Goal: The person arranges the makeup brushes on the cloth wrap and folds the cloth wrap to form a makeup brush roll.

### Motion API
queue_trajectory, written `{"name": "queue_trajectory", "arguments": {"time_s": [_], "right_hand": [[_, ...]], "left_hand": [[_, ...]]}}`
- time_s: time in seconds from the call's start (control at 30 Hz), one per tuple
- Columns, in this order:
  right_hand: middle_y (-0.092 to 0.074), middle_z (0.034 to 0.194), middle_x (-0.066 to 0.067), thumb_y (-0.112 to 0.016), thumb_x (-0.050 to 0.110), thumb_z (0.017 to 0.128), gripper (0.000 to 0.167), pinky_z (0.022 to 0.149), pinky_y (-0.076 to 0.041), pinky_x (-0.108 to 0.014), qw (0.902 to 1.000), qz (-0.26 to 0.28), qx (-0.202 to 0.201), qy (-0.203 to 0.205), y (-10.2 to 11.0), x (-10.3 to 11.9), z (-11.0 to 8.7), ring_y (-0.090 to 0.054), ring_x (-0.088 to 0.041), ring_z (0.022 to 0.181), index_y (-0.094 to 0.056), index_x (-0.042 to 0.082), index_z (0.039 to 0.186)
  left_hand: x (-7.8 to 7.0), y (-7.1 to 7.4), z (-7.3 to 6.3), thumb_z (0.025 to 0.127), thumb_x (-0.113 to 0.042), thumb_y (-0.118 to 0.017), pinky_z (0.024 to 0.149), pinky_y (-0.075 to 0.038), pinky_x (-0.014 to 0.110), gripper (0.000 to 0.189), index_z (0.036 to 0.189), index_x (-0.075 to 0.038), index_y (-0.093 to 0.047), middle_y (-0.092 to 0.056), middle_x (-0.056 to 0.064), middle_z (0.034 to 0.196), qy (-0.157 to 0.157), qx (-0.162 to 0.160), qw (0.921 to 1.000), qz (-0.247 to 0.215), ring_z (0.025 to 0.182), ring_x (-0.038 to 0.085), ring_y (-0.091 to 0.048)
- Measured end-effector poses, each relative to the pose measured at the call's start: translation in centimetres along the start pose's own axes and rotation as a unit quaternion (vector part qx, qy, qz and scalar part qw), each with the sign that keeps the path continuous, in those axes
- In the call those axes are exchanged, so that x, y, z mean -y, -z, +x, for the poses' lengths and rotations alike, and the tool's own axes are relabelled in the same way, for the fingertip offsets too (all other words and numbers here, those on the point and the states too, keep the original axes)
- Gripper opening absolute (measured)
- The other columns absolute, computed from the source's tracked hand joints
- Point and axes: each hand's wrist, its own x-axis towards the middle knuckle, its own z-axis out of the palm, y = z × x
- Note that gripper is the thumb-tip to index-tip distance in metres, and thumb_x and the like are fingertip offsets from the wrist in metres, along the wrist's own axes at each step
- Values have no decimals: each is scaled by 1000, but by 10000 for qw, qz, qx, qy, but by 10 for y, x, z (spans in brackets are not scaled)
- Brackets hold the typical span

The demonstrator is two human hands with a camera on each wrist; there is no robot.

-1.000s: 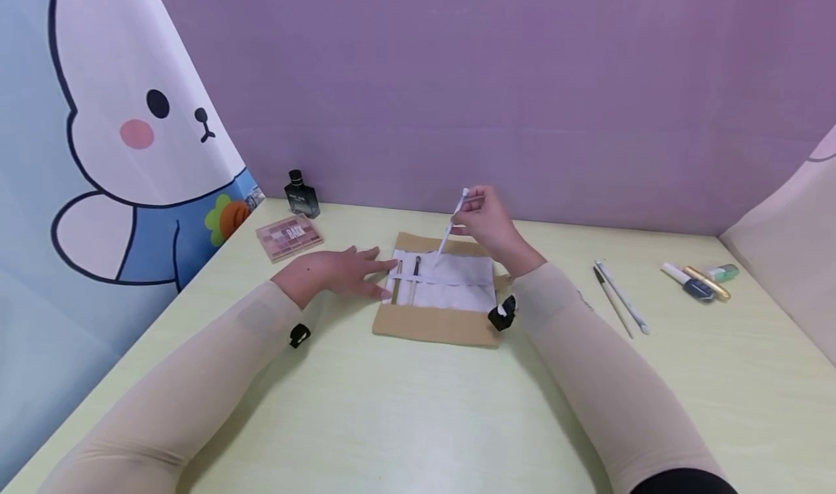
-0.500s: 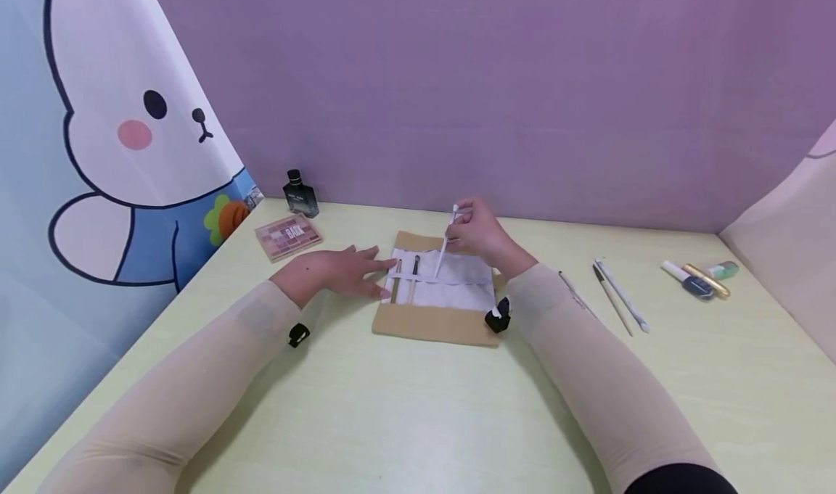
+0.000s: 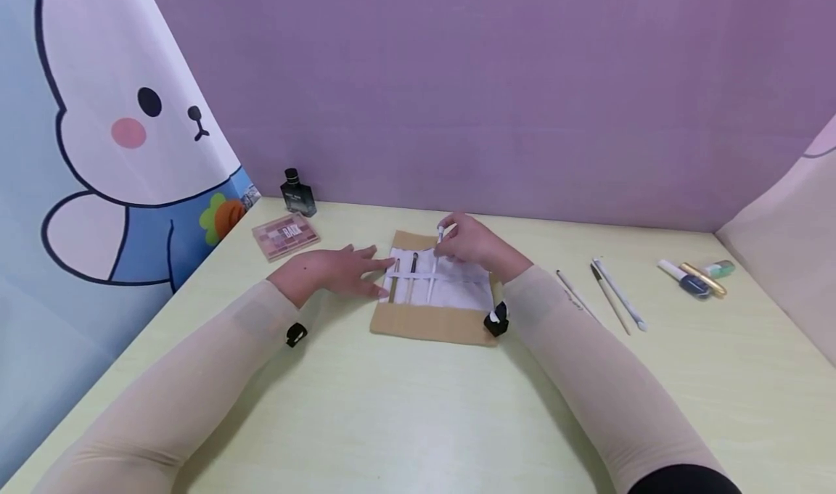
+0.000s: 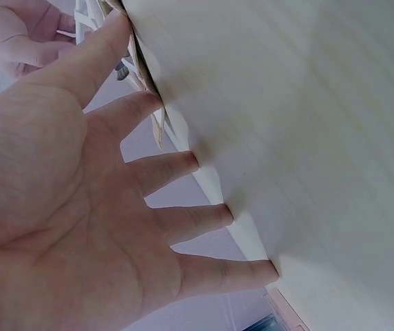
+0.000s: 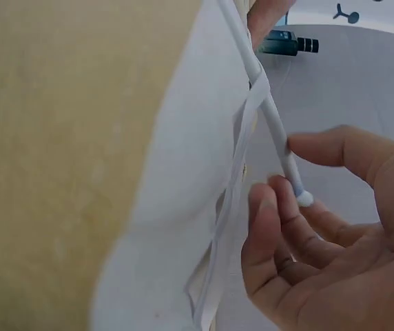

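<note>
A tan brush roll (image 3: 434,327) with a white lining lies unfolded on the table. Two slim makeup brushes (image 3: 413,270) stand side by side under its white elastic band (image 5: 231,189), near the left edge. My right hand (image 3: 472,243) pinches the top end of a slim white makeup brush (image 5: 274,124) between thumb and fingers. That brush passes beneath the band, its lower part lying along the lining. My left hand (image 3: 336,270) has its fingers spread, fingertips on the table, the thumb (image 4: 107,38) at the roll's left edge.
Loose brushes (image 3: 619,297) lie right of the roll, one partly behind the right forearm. Farther right are a dark bottle with a white cap (image 3: 684,279), a gold tube (image 3: 703,280) and a green one (image 3: 720,268). An eyeshadow palette (image 3: 285,236) and black bottle (image 3: 298,194) are back left.
My right hand has come down and slightly left, sliding the white brush under the band and bringing it more upright along the lining. My left hand stays in place.
</note>
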Motion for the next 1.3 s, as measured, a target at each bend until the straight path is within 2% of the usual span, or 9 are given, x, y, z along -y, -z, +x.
{"name": "queue_trajectory", "arguments": {"time_s": [0.2, 0.4, 0.57, 0.8, 1.1, 1.3], "right_hand": [[-64, 125, -11, -78, 22, 96, 49, 92, -52, -35, 9992, -360, 105, -140, -2, 2, -3, -63, -23, 106, -55, 12, 138], [-69, 122, -8, -80, 26, 94, 48, 97, -50, -39, 9971, -709, 174, -192, -5, 5, -9, -62, -23, 108, -59, 14, 135], [-69, 123, -7, -80, 28, 94, 47, 95, -51, -37, 9949, -967, 218, -210, -9, 8, -13, -63, -23, 107, -61, 13, 134], [-71, 120, -7, -77, 27, 97, 37, 88, -50, -33, 9893, -1449, 152, 127, -11, 11, -21, -61, -20, 101, -68, 9, 128], [-73, 116, -6, -70, 23, 102, 25, 80, -49, -29, 9865, -1606, 135, 292, -12, 8, -21, -61, -19, 98, -74, 10, 123], [-74, 120, -7, -63, 25, 106, 30, 87, -52, -31, 9889, -1448, 107, 326, -8, 3, -23, -64, -20, 105, -71, 10, 131]], "left_hand": [[-1, 1, -1, 106, -66, -51, 128, -18, 78, 78, 172, -39, -17, -4, 14, 183, 19, 17, 10000, -10, 165, 56, -4], [-1, 2, -1, 106, -65, -51, 128, -18, 78, 78, 172, -38, -18, -4, 15, 182, -17, 16, 10000, 13, 165, 57, -5], [-1, 2, -1, 106, -65, -51, 128, -18, 78, 78, 172, -37, -18, -5, 16, 183, -27, 29, 10000, 15, 165, 57, -6], [-1, 2, -1, 106, -65, -51, 128, -20, 78, 79, 172, -37, -18, -5, 15, 183, -50, 14, 10000, 31, 165, 57, -6], [-1, 2, -1, 107, -65, -51, 128, -20, 77, 79, 172, -36, -18, -5, 17, 182, -82, -4, 10000, 54, 164, 58, -8], [-1, 1, -1, 106, -65, -51, 128, -20, 77, 79, 172, -36, -19, -6, 16, 182, -55, -3, 10000, 18, 164, 57, -7]]}}
